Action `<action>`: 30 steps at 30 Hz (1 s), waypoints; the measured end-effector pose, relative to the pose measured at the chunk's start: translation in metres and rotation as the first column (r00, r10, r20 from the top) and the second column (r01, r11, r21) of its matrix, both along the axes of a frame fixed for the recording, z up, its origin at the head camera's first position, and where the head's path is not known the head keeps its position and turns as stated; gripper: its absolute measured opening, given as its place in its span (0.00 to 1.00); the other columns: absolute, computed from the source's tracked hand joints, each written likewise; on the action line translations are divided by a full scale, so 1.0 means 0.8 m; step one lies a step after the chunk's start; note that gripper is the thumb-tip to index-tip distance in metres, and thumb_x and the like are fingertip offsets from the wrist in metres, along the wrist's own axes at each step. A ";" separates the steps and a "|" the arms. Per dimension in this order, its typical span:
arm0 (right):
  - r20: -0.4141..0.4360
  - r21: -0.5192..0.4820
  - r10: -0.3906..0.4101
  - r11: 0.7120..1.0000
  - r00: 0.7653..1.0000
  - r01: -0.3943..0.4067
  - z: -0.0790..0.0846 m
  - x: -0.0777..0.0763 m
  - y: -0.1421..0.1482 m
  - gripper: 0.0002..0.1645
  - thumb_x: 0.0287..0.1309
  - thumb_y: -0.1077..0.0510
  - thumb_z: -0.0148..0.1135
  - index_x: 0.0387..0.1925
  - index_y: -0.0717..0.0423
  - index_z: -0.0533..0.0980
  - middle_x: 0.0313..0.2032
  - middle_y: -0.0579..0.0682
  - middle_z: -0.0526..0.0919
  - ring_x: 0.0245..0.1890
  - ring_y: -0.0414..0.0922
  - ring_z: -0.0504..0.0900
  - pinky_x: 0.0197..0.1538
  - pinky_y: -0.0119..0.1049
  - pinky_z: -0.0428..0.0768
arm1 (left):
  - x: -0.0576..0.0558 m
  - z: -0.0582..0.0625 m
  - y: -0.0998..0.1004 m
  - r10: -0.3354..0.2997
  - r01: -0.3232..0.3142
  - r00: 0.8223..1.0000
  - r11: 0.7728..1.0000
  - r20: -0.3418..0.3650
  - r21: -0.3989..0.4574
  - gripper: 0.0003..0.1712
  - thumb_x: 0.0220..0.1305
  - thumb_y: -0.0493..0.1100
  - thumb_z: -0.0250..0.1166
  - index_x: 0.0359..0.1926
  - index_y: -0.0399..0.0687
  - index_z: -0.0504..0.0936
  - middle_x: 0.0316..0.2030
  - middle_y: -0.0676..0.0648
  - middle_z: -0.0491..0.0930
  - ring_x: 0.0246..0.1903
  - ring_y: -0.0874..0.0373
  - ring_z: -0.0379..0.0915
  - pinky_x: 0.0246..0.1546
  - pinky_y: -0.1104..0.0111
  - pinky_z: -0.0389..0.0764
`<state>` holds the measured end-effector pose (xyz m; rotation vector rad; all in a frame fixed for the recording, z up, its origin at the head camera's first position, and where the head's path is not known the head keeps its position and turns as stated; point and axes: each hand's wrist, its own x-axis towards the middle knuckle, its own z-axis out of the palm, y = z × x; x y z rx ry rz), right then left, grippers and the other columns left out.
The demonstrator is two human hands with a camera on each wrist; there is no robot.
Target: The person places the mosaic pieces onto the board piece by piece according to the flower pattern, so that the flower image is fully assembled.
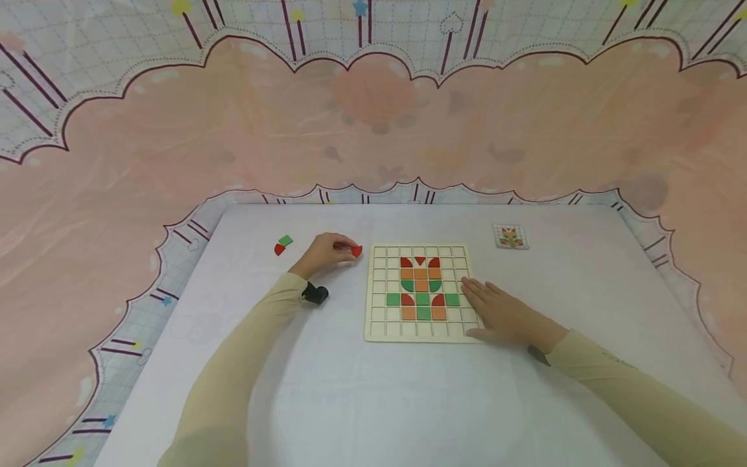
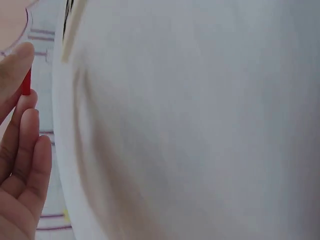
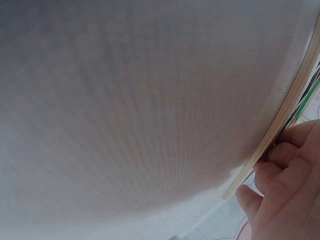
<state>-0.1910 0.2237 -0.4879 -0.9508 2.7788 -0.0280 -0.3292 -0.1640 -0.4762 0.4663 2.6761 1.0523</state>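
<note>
My left hand (image 1: 325,253) pinches a small red tile (image 1: 356,251) between thumb and fingertips, just off the left edge of a square wooden grid board (image 1: 376,331). In the left wrist view the red tile (image 2: 27,85) shows edge-on under the thumb. On the board, red, orange and green tiles form a symmetrical pattern, with orange squares (image 1: 421,285) in its middle. My right hand (image 1: 503,314) lies with fingers extended on the board's right edge. Seen from the right wrist, the fingers of the right hand (image 3: 292,175) touch the board's side (image 3: 272,130).
Left of the left hand, a loose green tile (image 1: 285,240) and a red rounded tile (image 1: 280,249) lie together on the white table (image 1: 327,402). A small card (image 1: 510,237) with a printed grid pattern lies beyond the board's upper right corner. Patterned cloth (image 1: 262,143) surrounds the table.
</note>
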 end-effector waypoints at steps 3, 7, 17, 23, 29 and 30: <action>-0.009 0.008 0.005 1.000 1.000 -0.005 0.000 0.000 0.000 0.54 0.58 0.30 0.49 0.71 0.63 0.48 0.73 0.58 0.48 0.73 0.55 0.49 0.71 0.52 0.54 | 0.008 0.005 0.018 -0.032 0.032 0.999 0.999 -0.008 0.019 0.18 0.53 0.42 0.70 0.47 0.44 0.83 0.47 0.43 0.82 0.46 0.51 0.75 0.52 0.61 0.76; -0.006 -0.002 0.008 1.000 1.000 -0.008 0.002 0.001 -0.001 0.54 0.58 0.31 0.50 0.71 0.63 0.48 0.73 0.59 0.48 0.73 0.55 0.49 0.71 0.53 0.54 | 0.020 0.011 0.041 -0.087 0.088 0.996 0.995 -0.017 0.039 0.17 0.53 0.42 0.71 0.46 0.44 0.84 0.45 0.44 0.82 0.44 0.53 0.75 0.50 0.63 0.76; -0.002 -0.007 0.002 1.000 1.000 -0.002 0.005 0.002 -0.003 0.54 0.58 0.31 0.50 0.71 0.64 0.49 0.73 0.59 0.49 0.73 0.56 0.50 0.71 0.53 0.54 | 0.051 0.014 0.097 -0.217 0.219 0.975 0.975 -0.037 0.049 0.18 0.52 0.43 0.72 0.45 0.43 0.84 0.44 0.46 0.82 0.42 0.56 0.75 0.48 0.68 0.77; -0.004 -0.001 0.000 1.000 1.000 0.000 0.003 0.001 -0.002 0.55 0.58 0.31 0.50 0.71 0.63 0.49 0.73 0.59 0.49 0.73 0.56 0.50 0.71 0.53 0.54 | 0.066 0.007 0.127 -0.285 0.285 0.958 0.959 -0.034 0.004 0.18 0.51 0.43 0.72 0.45 0.45 0.84 0.43 0.47 0.82 0.42 0.58 0.76 0.45 0.71 0.77; 0.004 -0.010 0.001 1.000 1.000 -0.001 0.006 0.003 -0.003 0.54 0.59 0.31 0.50 0.71 0.64 0.49 0.73 0.60 0.49 0.72 0.56 0.50 0.71 0.53 0.54 | 0.087 0.013 0.156 -0.375 0.375 0.926 0.927 -0.035 0.002 0.17 0.53 0.43 0.71 0.45 0.45 0.84 0.41 0.49 0.83 0.40 0.59 0.78 0.41 0.75 0.76; 0.001 -0.014 0.004 1.000 1.000 -0.004 0.006 0.003 -0.003 0.54 0.59 0.32 0.51 0.71 0.65 0.49 0.73 0.60 0.49 0.72 0.56 0.50 0.71 0.53 0.54 | 0.090 0.013 0.161 -0.386 0.386 0.922 0.922 -0.032 0.004 0.17 0.52 0.43 0.71 0.45 0.44 0.84 0.41 0.48 0.83 0.39 0.60 0.78 0.40 0.76 0.76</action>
